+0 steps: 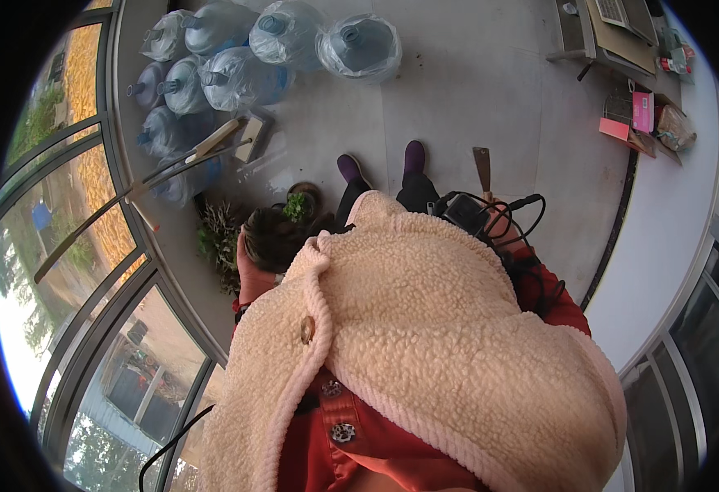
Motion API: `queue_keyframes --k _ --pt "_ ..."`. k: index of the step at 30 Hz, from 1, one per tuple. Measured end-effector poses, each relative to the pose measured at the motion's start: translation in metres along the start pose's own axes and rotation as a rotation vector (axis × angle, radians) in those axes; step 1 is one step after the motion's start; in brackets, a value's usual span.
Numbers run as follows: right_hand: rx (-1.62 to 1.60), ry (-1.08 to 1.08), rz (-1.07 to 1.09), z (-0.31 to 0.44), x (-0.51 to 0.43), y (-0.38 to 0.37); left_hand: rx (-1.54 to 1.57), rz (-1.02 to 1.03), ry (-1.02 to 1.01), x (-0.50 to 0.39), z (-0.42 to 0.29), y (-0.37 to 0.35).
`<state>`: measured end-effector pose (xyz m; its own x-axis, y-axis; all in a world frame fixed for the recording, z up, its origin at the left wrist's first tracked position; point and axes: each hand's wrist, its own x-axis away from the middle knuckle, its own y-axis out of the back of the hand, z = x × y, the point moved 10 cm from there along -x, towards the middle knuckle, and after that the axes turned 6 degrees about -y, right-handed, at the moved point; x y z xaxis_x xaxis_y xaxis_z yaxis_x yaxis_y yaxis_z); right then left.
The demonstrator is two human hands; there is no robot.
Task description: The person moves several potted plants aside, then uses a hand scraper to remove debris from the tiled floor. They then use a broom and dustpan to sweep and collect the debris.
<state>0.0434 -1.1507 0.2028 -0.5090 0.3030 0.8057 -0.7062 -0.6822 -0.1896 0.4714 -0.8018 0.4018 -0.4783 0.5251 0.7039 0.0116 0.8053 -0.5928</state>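
Observation:
On the left, my left hand is closed around a dark, rounded object, which I cannot identify for certain; the pink fleece garment hides part of it. Leafy plants stand beside that hand, and a small green potted plant is just beyond the dark object. On the right, my right hand grips the handle of a tool with a flat, rusty metal blade, pointing away from me. A black device with looped cables hangs next to that hand and partly covers it.
Several large plastic water bottles stand at the upper left. Long-handled tools lean by the window frame. A table with a laptop is at the upper right, above boxes by the white wall.

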Motion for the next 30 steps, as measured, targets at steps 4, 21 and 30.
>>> queue_keyframes --k 4,21,30 --pt "0.257 -0.004 -0.171 0.003 0.021 -0.015 -0.055 -0.296 0.069 -0.011 -0.015 0.053" --pt "-0.266 -0.186 -0.484 -0.032 0.099 -0.057 -0.1 0.151 0.205 -0.099 -0.027 -0.006" --pt "-0.369 -0.271 -0.561 -0.068 0.15 0.001 -0.203 0.255 0.242 -0.122 0.005 -0.073"
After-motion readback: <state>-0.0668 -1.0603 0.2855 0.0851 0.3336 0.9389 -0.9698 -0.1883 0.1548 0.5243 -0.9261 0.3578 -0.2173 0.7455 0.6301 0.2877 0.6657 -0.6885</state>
